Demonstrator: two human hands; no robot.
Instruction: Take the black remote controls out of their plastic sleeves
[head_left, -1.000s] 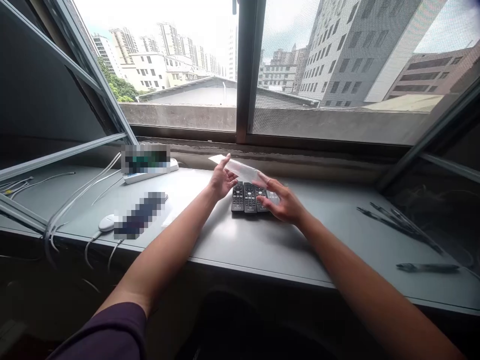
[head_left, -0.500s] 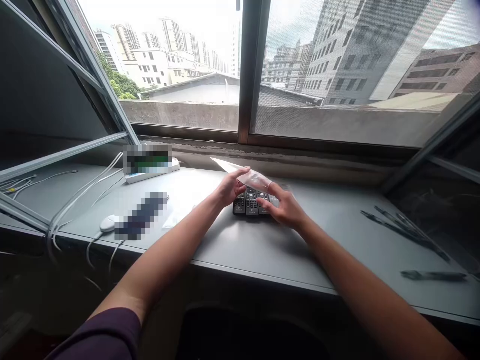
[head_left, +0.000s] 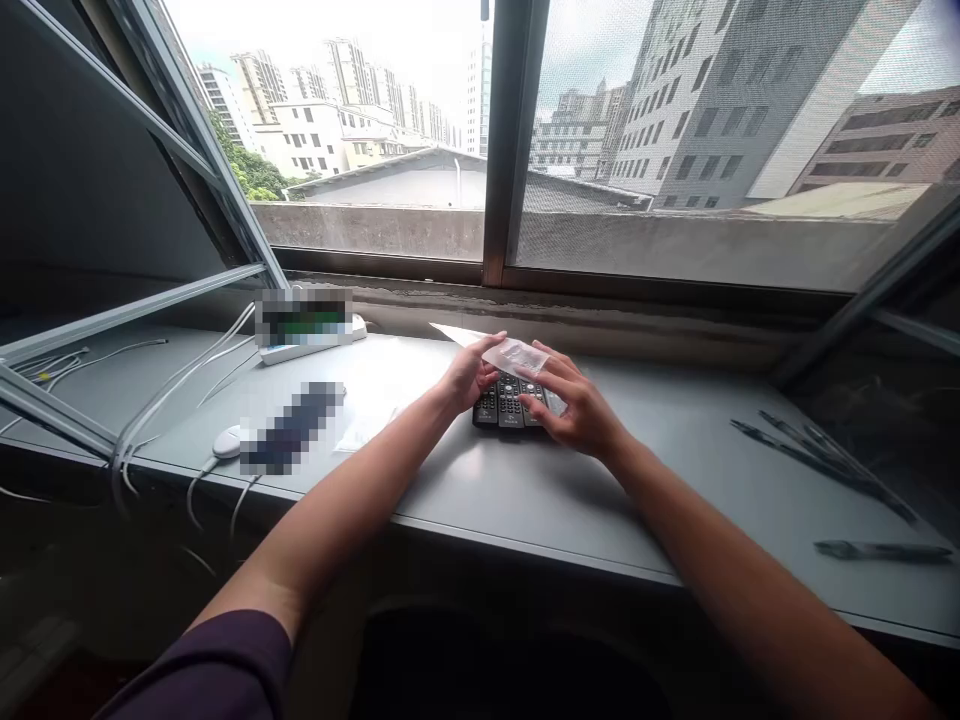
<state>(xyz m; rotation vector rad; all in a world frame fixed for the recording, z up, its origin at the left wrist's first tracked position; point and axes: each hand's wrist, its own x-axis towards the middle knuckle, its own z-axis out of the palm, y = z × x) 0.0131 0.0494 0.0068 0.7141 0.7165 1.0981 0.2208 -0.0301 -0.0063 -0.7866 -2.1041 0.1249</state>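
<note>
Shifting along the translucent sleeve [head_left: 516,358], my left hand [head_left: 462,380] pinched it nearer my right hand [head_left: 579,408], whose fingers stood spread at its end; I judged the hold steadier.

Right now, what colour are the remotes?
The remotes are black with pale markings, clearest in the head view.

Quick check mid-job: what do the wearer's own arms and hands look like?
The left arm has a dark purple short sleeve with a seamed hem. The left hand and right hand are gloveless; no watch shows. The right sleeve is out of view.
</note>
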